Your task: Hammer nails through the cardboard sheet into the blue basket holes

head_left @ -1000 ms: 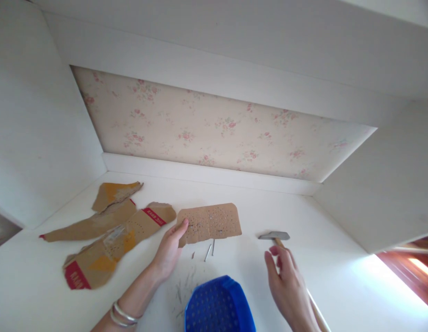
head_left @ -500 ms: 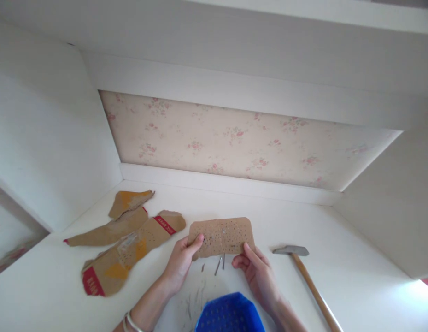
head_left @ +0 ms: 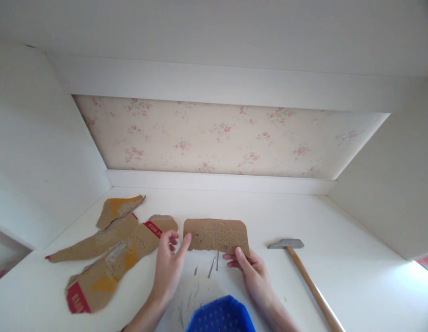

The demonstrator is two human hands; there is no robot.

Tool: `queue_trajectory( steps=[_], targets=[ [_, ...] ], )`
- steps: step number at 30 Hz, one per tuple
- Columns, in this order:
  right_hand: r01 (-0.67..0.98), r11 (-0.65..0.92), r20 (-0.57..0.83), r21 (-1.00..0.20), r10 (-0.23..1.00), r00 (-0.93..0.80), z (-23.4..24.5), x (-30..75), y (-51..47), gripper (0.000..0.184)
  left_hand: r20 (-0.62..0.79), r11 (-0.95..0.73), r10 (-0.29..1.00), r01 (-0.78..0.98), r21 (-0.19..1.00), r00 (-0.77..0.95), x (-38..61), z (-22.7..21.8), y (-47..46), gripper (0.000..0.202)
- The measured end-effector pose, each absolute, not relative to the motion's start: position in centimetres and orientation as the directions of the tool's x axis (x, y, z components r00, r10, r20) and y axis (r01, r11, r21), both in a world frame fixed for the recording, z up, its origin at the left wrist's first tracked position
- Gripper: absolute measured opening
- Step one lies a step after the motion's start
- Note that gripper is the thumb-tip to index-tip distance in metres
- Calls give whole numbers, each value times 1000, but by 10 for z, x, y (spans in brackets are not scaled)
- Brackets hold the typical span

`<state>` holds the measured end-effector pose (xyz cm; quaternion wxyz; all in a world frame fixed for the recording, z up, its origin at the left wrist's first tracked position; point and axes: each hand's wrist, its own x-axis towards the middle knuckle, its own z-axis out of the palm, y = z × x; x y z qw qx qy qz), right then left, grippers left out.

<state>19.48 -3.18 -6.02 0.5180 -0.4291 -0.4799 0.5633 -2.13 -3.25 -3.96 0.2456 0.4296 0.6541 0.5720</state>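
My right hand (head_left: 253,272) pinches the lower right corner of a brown piece of cardboard (head_left: 215,234) dotted with small holes, thumb on its face. At the left edge of this piece, my left hand (head_left: 169,260) has thumb and fingers apart; whether the thumb tip still touches the cardboard I cannot tell. Two nails (head_left: 211,267) lie on the white surface just below the cardboard, between the hands. Closest to me is a blue container (head_left: 222,316) with a pattern of pale spots inside, cut off by the lower frame edge.
To the left lie torn cardboard pieces (head_left: 96,240) with red printed bands and yellow patches. A hammer (head_left: 305,272) with a wooden handle rests at the right. White panels enclose the surface on the sides, with flowered wallpaper (head_left: 214,138) behind.
My left hand has loosened its grip on the cardboard and moved left, its fingers spreading. The cardboard has tilted and looks flatter. The whole view has shifted slightly.
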Motion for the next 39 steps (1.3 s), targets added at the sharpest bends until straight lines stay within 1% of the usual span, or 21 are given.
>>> queue_trajectory(
  steps=[3, 5, 6, 8, 12, 17, 19, 22, 27, 29, 32, 35, 37, 39],
  targets=[
    [-135, 14, 33, -991, 989, -143, -56, 195, -34, 35, 280, -91, 885, 453, 887, -372, -20, -37, -35, 27],
    [-120, 18, 37, -993, 987, -157, -52, 195, -36, 34, 297, -113, 909, 512, 851, -293, -19, -36, -35, 23],
    [-111, 19, 37, -994, 986, -162, -51, 194, -36, 34, 295, -111, 913, 525, 844, -282, -18, -36, -35, 20],
    [-93, 22, 37, -995, 986, -166, -50, 193, -38, 33, 293, -113, 913, 515, 850, -283, -16, -38, -35, 17],
    [-67, 48, 57, -997, 989, -136, -52, 191, -41, 34, 282, -131, 913, 443, 887, -296, -12, -40, -37, 16],
    [-22, 91, 92, -996, 992, -87, -52, 189, -43, 34, 260, -142, 932, 404, 904, -253, -7, -40, -39, 23],
    [-14, 87, 88, -996, 995, -52, -52, 189, -42, 35, 235, -131, 940, 375, 918, -247, -7, -42, -39, 22],
    [-42, 66, 66, -997, 998, 19, -56, 189, -40, 37, 196, -110, 955, 348, 931, -221, -6, -43, -40, 22],
    [-150, 22, 2, -988, 991, 134, -58, 188, -37, 38, 264, -178, 948, 391, 903, -179, -4, -39, -44, 17],
    [-121, 32, 18, -992, 993, 118, -58, 188, -39, 37, 257, -177, 949, 367, 913, -182, -4, -38, -45, 16],
    [-34, 86, 83, -996, 993, 80, -60, 187, -41, 34, 236, -163, 953, 339, 927, -188, -4, -40, -45, 19],
    [-35, 100, 94, -994, 984, 149, -66, 189, -38, 34, 268, -183, 950, 408, 895, -162, -5, -45, -43, 21],
    [-91, 86, 66, -992, 976, 206, -68, 190, -34, 36, 309, -214, 943, 490, 845, -122, -6, -49, -41, 22],
    [-161, 67, 30, -985, 975, 220, -68, 192, -32, 36, 339, -236, 937, 573, 785, -79, -7, -53, -40, 21]
  ],
)
